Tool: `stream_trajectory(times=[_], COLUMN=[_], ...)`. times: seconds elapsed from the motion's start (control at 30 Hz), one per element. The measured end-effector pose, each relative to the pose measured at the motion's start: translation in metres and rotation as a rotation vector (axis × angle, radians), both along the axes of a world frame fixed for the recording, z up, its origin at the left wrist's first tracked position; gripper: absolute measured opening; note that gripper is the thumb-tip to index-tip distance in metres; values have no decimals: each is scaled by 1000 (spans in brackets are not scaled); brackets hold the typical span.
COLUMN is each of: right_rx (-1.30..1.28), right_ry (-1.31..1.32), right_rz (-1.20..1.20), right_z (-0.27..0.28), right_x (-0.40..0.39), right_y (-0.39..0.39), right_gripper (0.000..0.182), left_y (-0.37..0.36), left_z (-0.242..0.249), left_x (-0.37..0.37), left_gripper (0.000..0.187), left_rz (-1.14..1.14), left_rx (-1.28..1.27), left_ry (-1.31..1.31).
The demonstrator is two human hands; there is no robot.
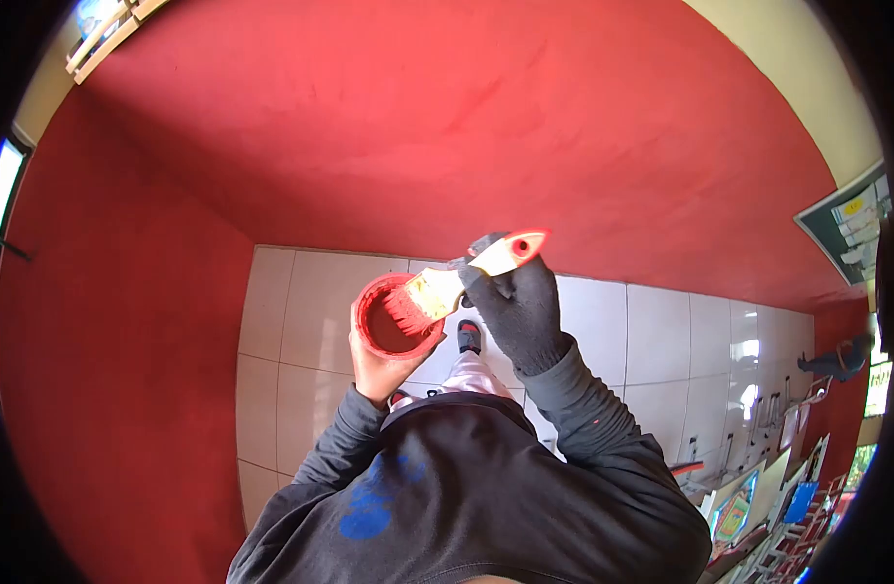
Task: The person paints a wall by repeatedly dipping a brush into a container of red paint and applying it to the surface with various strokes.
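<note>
My left hand [379, 372], bare, is wrapped round the lower side of a small round tub [357, 310] smeared with red paint inside and on its rim. In my right hand [515, 311], which wears a dark glove, is a paintbrush [500, 255] with a pale, red-tipped handle. The brush slants down to the left, and its red-coated bristles [408, 310] are at the right side of the tub's mouth. Whether the bristles touch the paint or the rim, I cannot tell. Both hands are in front of my body, over the tiled floor.
A red wall [447, 127] rises ahead and another [106, 341] stands at the left. White floor tiles [310, 321] lie below. At the right are a notice board [846, 229], stacked furniture [787, 506] and a distant person [836, 360]. My shoe [469, 337] shows below.
</note>
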State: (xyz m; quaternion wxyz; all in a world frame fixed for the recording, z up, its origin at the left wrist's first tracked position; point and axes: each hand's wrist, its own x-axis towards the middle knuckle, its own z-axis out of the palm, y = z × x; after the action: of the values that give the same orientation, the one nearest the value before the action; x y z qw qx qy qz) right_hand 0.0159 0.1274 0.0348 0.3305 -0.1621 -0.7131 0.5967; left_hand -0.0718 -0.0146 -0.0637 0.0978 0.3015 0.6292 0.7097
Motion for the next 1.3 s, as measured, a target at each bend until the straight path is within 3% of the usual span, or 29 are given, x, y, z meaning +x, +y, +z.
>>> stream_trajectory(times=[0.17,0.2,0.3,0.57,0.67,0.93,1.0,1.13,1.23,1.3], right_rx=[-68,-58,-23,-170,-364,-54,214,454,679,688], right_ry=[101,75,3,31,156,399,364,335,547,498], right_rz=[62,93,151,252,227,-53,-58,-222,-339,-362], right_z=[-6,-1,0,4,11,0,-7,1,23,23], right_x=[-6,-4,-3,-5,-6,-34,-45,-63,-50,-45], right_y=[47,5,13,35,50,111,125,132,144,150], right_gripper=[25,25,25,24,25,29,25,21,24,28], left_y=[38,-5,0,21,35,64,65,43,43,44], left_z=[6,10,16,17,12,-9,-11,-11,-5,2], left_x=[-2,6,10,15,7,-20,-21,-14,-11,-9], left_gripper=[81,81,72,70,76,77,77,77,77,76], left_rz=[31,61,169,235,276,281,299,314,292,286], left_rx=[-47,-36,18,26,-40,-49,-58,-81,-45,-59], left_ry=[77,51,53,-3,69,113,126,137,70,55])
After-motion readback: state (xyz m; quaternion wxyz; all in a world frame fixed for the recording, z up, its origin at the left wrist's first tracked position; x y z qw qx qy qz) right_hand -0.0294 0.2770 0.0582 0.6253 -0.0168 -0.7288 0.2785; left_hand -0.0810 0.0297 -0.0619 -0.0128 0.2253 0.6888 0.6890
